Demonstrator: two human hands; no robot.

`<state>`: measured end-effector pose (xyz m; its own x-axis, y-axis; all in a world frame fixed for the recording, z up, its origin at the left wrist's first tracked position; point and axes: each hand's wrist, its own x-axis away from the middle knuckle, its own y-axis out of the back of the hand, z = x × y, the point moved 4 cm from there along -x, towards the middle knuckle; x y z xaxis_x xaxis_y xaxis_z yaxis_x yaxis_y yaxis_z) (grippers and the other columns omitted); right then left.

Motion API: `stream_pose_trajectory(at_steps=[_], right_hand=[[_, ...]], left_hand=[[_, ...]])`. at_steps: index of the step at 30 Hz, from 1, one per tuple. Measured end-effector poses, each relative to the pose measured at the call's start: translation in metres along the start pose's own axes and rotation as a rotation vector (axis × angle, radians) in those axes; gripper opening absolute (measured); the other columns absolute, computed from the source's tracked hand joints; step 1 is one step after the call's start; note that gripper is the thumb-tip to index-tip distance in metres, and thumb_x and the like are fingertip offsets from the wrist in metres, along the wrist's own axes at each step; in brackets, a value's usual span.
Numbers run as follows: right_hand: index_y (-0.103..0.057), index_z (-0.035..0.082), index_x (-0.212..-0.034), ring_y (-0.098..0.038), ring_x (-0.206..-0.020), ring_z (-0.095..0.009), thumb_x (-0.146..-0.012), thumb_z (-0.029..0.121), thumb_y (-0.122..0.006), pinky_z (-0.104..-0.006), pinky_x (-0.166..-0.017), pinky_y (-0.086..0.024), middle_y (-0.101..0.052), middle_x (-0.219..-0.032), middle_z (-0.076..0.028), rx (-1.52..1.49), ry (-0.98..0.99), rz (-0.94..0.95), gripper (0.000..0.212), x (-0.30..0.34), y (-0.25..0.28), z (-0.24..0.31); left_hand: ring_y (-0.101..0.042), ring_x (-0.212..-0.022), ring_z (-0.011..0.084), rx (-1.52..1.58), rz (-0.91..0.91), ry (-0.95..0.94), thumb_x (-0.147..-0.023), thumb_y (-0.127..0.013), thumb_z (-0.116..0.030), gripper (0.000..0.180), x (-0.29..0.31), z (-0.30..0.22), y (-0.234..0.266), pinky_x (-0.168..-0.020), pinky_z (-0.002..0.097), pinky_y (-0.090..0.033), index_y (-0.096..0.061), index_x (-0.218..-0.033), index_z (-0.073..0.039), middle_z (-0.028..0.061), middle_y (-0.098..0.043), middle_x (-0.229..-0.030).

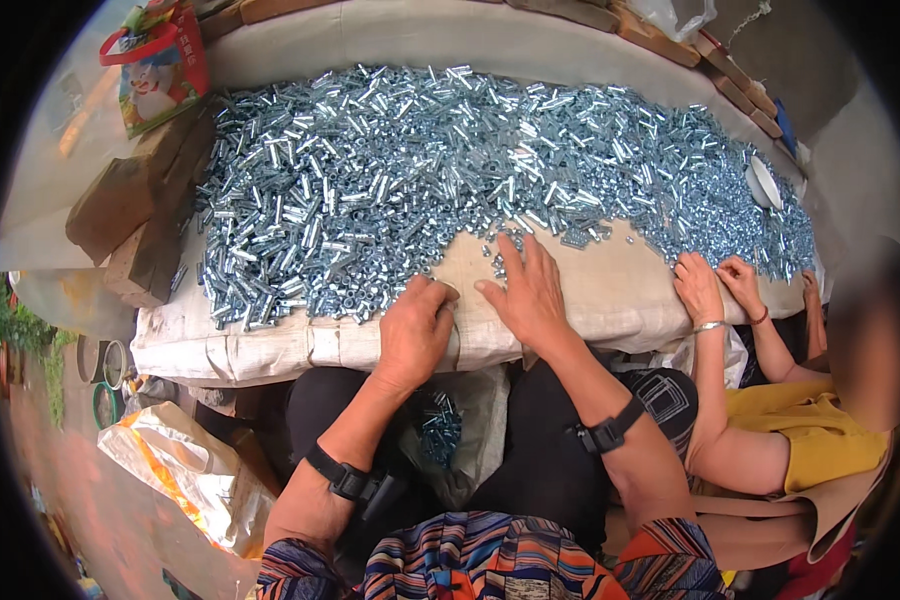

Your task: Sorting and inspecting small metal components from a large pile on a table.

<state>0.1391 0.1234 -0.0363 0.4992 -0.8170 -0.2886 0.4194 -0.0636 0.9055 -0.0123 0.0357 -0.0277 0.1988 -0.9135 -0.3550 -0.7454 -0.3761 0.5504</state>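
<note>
Multicoloured patterned shirt [480,560] sits nearest, below my left hand [416,330], curled at the table [615,265] edge, contents hidden from me; my right hand [530,295], beside it, is open, fingers spread, gripping nothing I can see, silvery metal pieces [370,180] heaped just beyond both.

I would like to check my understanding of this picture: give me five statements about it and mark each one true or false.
1. The person's right hand has spread fingers, close to the metal pieces. True.
2. The person's left hand holds the white dish. False: the dish lies on the pieces, toward the right.
3. The metal pieces lie on a pale sheet. True.
4. The co-worker in yellow is at the person's left. False: at the right.
5. Each forearm wears a dark strap. True.
</note>
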Motion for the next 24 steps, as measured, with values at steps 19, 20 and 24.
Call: stream_pose_trajectory(at_steps=[19, 20, 24], right_hand=[[-0.052, 0.009, -0.128, -0.047, -0.119, -0.034, -0.078, 0.018, -0.068, -0.0410, -0.103, -0.038, -0.055, -0.122, -0.014, -0.437, 0.143, -0.003, 0.053, -0.068, -0.022, -0.002], [-0.053, 0.008, -0.127, -0.047, -0.118, -0.034, -0.078, 0.017, -0.067, -0.0409, -0.102, -0.038, -0.056, -0.121, -0.014, -0.447, 0.168, 0.012, 0.052, -0.065, -0.021, -0.001], [-0.057, 0.008, -0.120, -0.050, -0.114, -0.033, -0.077, 0.014, -0.067, -0.0406, -0.100, -0.041, -0.057, -0.117, -0.013, -0.457, 0.244, 0.011, 0.045, -0.041, -0.015, 0.004]], left_hand=[[-0.060, -0.077, 0.0323, -0.081, 0.028, -0.007, -0.082, -0.060, -0.007, 0.007, 0.001, 0.000, -0.002, -0.067, 0.0414, -0.047, -0.063, -0.088, -0.008, 0.0109, -0.057, -0.084], [-0.060, -0.076, 0.0324, -0.064, 0.021, -0.014, -0.082, -0.060, -0.007, 0.008, 0.000, -0.001, -0.003, -0.067, 0.0412, -0.047, -0.063, -0.089, -0.008, 0.0108, -0.057, -0.084], [-0.060, -0.075, 0.0326, -0.048, 0.013, 0.012, -0.082, -0.060, -0.007, 0.010, -0.001, -0.002, -0.003, -0.067, 0.0411, -0.047, -0.064, -0.091, -0.007, 0.0115, -0.057, -0.085]])
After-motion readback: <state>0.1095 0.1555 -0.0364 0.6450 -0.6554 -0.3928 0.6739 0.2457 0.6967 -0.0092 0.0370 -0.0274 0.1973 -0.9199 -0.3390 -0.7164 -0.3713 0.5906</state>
